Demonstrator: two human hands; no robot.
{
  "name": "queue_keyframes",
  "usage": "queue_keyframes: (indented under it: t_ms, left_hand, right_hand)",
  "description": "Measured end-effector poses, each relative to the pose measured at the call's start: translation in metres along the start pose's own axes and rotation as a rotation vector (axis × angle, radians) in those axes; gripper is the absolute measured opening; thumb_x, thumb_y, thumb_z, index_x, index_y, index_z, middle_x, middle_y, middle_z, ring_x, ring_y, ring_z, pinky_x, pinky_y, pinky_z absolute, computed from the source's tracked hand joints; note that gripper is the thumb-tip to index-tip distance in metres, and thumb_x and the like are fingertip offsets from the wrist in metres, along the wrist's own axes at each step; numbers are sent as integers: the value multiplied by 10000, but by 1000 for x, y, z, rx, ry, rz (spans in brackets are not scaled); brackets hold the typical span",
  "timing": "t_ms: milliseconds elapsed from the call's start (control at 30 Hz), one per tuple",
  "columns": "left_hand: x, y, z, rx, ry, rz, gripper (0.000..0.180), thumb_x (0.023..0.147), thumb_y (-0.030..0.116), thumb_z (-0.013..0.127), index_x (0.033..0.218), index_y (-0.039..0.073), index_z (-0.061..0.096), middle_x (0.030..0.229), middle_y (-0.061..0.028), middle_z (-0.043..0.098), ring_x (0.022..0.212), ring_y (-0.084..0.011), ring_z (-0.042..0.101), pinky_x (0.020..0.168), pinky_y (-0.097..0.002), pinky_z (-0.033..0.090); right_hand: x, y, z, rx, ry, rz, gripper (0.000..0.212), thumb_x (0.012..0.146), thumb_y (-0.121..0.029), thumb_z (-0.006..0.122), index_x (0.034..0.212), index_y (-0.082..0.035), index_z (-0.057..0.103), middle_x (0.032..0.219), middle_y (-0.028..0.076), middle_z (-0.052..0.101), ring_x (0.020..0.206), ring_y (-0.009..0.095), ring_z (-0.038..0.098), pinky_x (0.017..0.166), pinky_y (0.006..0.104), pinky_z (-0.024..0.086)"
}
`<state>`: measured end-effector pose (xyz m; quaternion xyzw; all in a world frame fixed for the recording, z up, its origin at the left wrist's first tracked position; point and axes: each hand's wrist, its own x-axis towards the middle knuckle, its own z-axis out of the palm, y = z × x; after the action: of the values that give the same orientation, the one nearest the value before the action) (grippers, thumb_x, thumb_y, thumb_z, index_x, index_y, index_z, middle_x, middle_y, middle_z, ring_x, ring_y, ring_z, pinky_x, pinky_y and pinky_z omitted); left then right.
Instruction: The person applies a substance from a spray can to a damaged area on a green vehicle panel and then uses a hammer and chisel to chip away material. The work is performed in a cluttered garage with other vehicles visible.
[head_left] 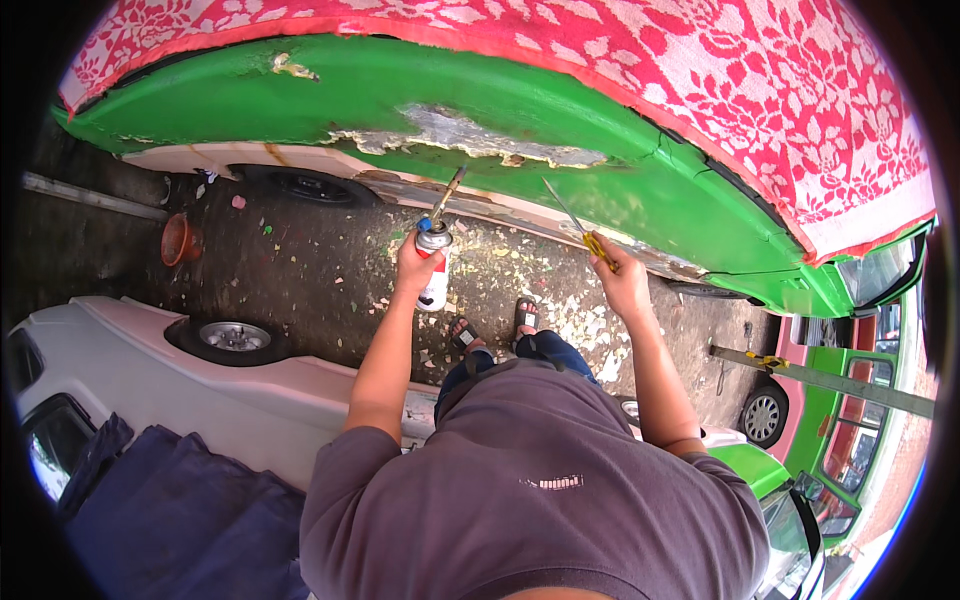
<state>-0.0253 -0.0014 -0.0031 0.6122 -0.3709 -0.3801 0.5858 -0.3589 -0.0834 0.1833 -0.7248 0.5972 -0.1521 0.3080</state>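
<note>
My left hand [414, 266] is wrapped around a gas torch [433, 285], a white and red canister with a blue-knobbed burner head. Its metal nozzle points up toward the green car body [360, 85]. In my right hand [627, 284] is a yellow-and-black-handled screwdriver [570, 209], its long thin shaft angled up and left to the same panel. The tip is at or close to the green surface; contact cannot be made out. Between and above the two tools lies a patch of bare, peeled paint [460, 135]. Any flame at the nozzle is not visible.
A red-and-white floral cloth [700, 60] covers the car's top. Paint flakes [575, 320] litter the ground around my sandalled feet. Behind me stands a pale car [200, 385] with a dark blue cloth [190, 520]. An orange-brown bucket [181, 240] lies left; a metal post [830, 380] stands right.
</note>
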Motion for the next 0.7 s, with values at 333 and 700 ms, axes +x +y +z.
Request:
queue_keyframes:
  t_ms: [333,700]
  left_hand:
    - [-2,15,9,41,-81,11,426,706,203,752,1062,36,590,947,-60,672,863,-155,633,800,-311,491]
    - [-6,22,37,50,-68,45,466,711,238,760,1090,34,581,970,-63,670,891,-145,626,826,-310,487]
  right_hand:
    - [-8,14,1,46,31,-18,439,870,-239,629,1303,-204,573,1120,204,644,1071,356,613,897,402,488]
    - [19,33,-25,60,-4,-117,443,869,-251,634,1304,-199,572,1099,217,647,1037,365,626,874,404,490]
